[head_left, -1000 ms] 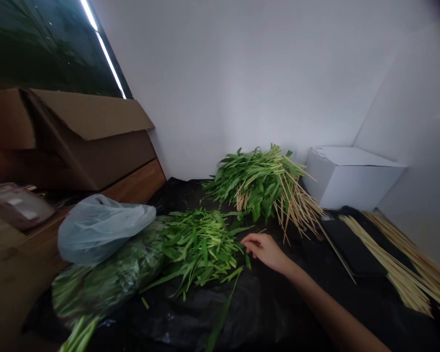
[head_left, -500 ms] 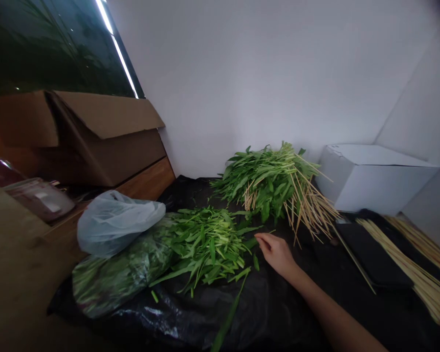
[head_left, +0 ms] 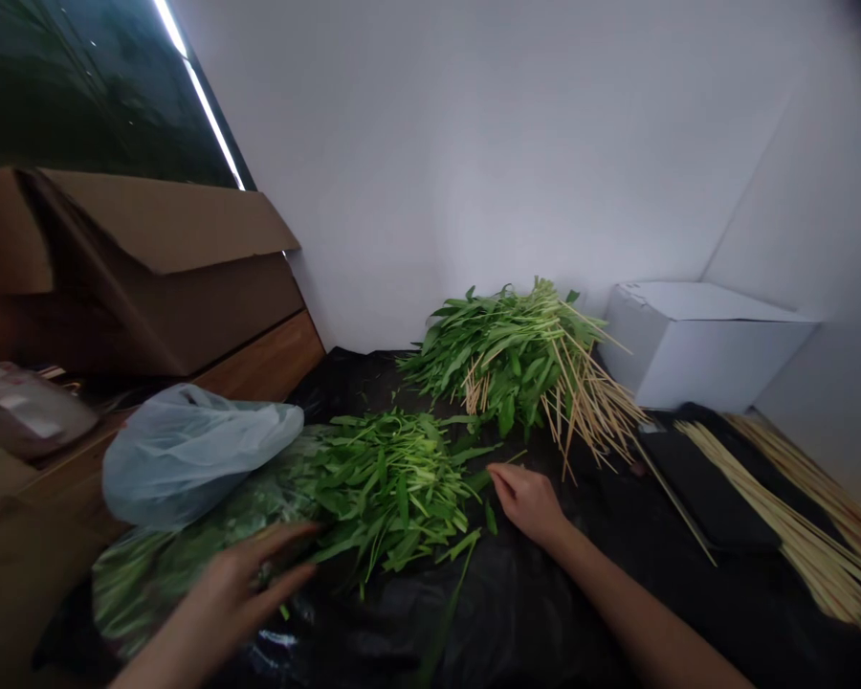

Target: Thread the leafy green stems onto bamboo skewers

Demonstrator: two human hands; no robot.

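A loose heap of cut leafy greens with long narrow leaves [head_left: 394,488] lies in the middle on black plastic sheeting [head_left: 517,603]. My right hand [head_left: 527,500] is at the heap's right edge, thumb and fingers pinched together beside a leaf; what they hold, if anything, I cannot make out. My left hand [head_left: 240,584], slightly blurred, reaches in from the lower left with thumb and fingers apart and nothing between them. It hovers by a clear bag of greens [head_left: 150,574], near the heap's left side. Behind, bundles of greens on thin wooden skewers [head_left: 520,349] are piled up.
A translucent plastic bag [head_left: 201,450] rests on the bagged greens. Loose skewers [head_left: 775,517] lie at the right beside a flat black object [head_left: 710,488]. A white box [head_left: 710,344] stands against the wall, and an open cardboard box [head_left: 165,277] at the left.
My left hand has come into view from the lower left, fingers spread. My right hand keeps its pinch at the heap's edge. The whole view has shifted a little to the right.
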